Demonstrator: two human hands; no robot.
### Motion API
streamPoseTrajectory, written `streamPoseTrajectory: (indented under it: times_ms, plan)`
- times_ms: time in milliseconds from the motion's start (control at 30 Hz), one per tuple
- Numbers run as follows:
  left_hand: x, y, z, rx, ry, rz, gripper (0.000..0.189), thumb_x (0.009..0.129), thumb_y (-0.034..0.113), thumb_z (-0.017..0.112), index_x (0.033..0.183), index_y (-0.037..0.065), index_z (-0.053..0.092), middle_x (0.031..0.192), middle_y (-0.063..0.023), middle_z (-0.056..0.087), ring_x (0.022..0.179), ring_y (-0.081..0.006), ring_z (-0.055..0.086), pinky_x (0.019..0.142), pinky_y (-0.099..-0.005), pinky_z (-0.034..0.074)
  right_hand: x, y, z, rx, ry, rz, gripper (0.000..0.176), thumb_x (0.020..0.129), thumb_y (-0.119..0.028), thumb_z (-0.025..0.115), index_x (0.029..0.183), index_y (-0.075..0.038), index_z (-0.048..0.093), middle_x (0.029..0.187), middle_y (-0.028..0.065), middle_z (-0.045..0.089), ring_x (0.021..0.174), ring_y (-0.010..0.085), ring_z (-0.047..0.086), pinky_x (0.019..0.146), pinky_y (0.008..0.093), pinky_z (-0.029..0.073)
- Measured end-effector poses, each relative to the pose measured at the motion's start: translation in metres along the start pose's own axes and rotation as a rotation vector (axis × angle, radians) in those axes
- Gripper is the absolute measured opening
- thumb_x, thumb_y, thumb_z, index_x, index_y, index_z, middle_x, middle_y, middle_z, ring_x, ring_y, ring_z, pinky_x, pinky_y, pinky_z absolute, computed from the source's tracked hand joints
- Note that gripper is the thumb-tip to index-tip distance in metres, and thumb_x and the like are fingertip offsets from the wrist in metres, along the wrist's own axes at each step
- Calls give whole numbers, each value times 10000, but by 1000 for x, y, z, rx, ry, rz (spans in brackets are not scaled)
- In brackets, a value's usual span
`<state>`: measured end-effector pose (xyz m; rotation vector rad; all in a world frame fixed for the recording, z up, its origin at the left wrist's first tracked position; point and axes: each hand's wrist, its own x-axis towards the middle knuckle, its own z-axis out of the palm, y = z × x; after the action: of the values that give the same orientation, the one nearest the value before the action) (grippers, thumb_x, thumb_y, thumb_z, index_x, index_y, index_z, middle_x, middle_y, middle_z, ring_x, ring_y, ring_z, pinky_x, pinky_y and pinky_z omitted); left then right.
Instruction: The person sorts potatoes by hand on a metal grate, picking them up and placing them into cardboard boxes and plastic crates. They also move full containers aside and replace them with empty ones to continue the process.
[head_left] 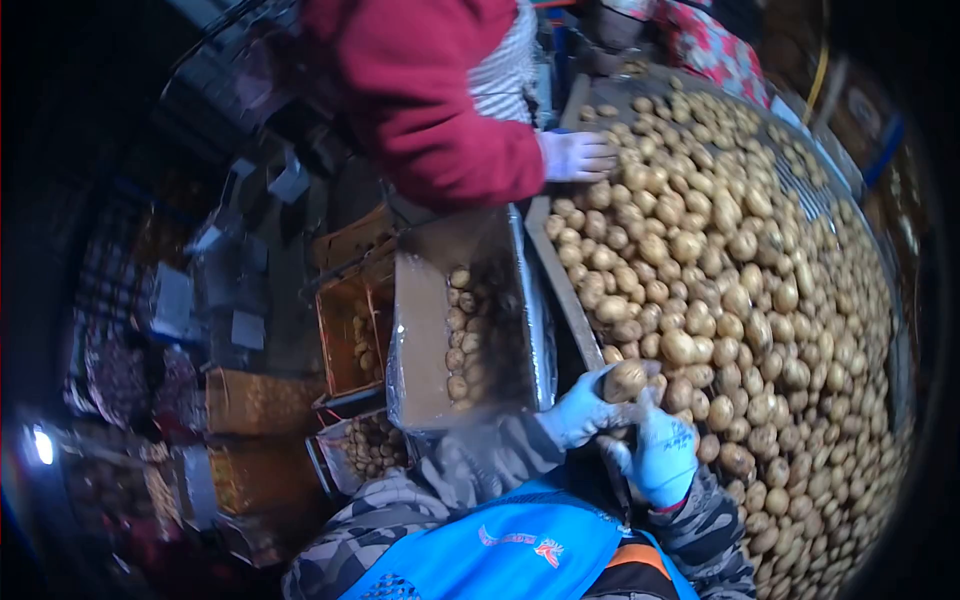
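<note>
My left hand [580, 412], in a pale glove, is closed round a potato [627, 381] at the near left edge of the sorting table [568, 290]. Just to its right, my right hand [662, 455], also gloved, has its fingers bent close to the same potato; whether they grip something is hidden. A large heap of potatoes [700, 260] covers the table beside and beyond both hands. To the left of my hands stands a plastic-lined box [422, 340] with some potatoes along its right side, partly in shadow.
Across the box, a co-worker in a red top [430, 90] rests a gloved hand [578, 156] at the heap's edge. Another person's patterned clothing [715, 50] shows at the top. An orange crate [345, 335] and a bag of potatoes [368, 447] stand left of the box.
</note>
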<state>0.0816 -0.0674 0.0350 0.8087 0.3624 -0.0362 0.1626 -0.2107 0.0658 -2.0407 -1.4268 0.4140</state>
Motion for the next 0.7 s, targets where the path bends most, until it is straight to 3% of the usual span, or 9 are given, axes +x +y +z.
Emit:
streamPoseTrajectory:
  times_ms: [67, 167, 233, 333, 400, 433, 567, 633, 700]
  plan:
    - [-22, -8, -21, -199, 0, 199, 523, 794, 66, 735, 1272, 19, 528, 1233, -70, 582, 1092, -151, 575, 957, -317, 468, 9, -6, 20, 10, 70, -129, 684, 760, -171, 750, 1320, 47, 425, 921, 165, 645, 713, 255, 638, 655, 328, 509]
    - [-59, -13, -72, -238, 154, 237, 614, 820, 122, 699, 1346, 8, 404, 1176, -142, 579, 1002, -236, 624, 855, -380, 540, 17, -27, 29, 989, -203, 291, 656, 809, 31, 614, 1400, 54, 331, 920, 39, 627, 667, 63, 543, 648, 200, 463]
    - [-92, 11, -105, -614, 130, 373, 581, 812, 67, 676, 1328, 47, 411, 1201, -177, 567, 1090, -334, 583, 816, -471, 562, 2, -25, 43, 1207, -185, 460, 600, 874, -26, 585, 1413, 31, 331, 928, 54, 642, 748, 75, 561, 724, 209, 462]
    - [-135, 49, -196, -764, 358, 397, 425, 807, 12, 671, 1199, 73, 518, 1188, -163, 570, 1072, -327, 583, 889, -474, 526, 2, -27, 48, 1270, -179, 541, 566, 940, -184, 565, 1394, 61, 332, 914, 88, 652, 796, 122, 596, 764, 234, 470]
    - [-147, 95, -241, -703, 562, 753, 372, 833, 33, 641, 1181, 84, 518, 1051, -116, 577, 1003, -307, 590, 803, -466, 557, 13, -45, 44, 1478, -136, 579, 578, 950, -218, 539, 1393, 75, 313, 888, 103, 645, 732, 158, 609, 698, 266, 498]
    - [-146, 119, -289, -730, 491, 718, 341, 868, 80, 611, 1195, 102, 514, 1103, -115, 557, 994, -330, 586, 796, -493, 550, 18, -44, 56, 1366, -48, 518, 579, 965, -267, 500, 1393, 72, 307, 861, 113, 635, 675, 184, 607, 625, 287, 509]
    - [-135, 215, -417, -751, 914, 546, 378, 870, 245, 640, 1205, 130, 508, 1159, -140, 524, 1049, -355, 527, 852, -541, 499, 28, -47, 65, 1396, 15, 588, 535, 960, -332, 477, 1411, -70, 359, 889, 61, 576, 699, 196, 575, 622, 344, 525]
    - [-134, 224, -422, -704, 1015, 511, 407, 878, 320, 633, 1196, 97, 513, 1153, -145, 529, 1071, -334, 508, 901, -535, 474, 32, -49, 70, 1609, 151, 737, 516, 976, -369, 448, 1405, -91, 377, 864, 59, 575, 676, 191, 575, 611, 336, 528]
    - [-122, 208, -379, -548, 818, 633, 370, 928, 324, 558, 1210, 90, 502, 1214, -162, 514, 1115, -322, 499, 930, -525, 464, 29, -41, 75, 1728, 306, 874, 471, 989, -357, 431, 1367, -75, 417, 861, 70, 577, 676, 194, 570, 623, 320, 527]
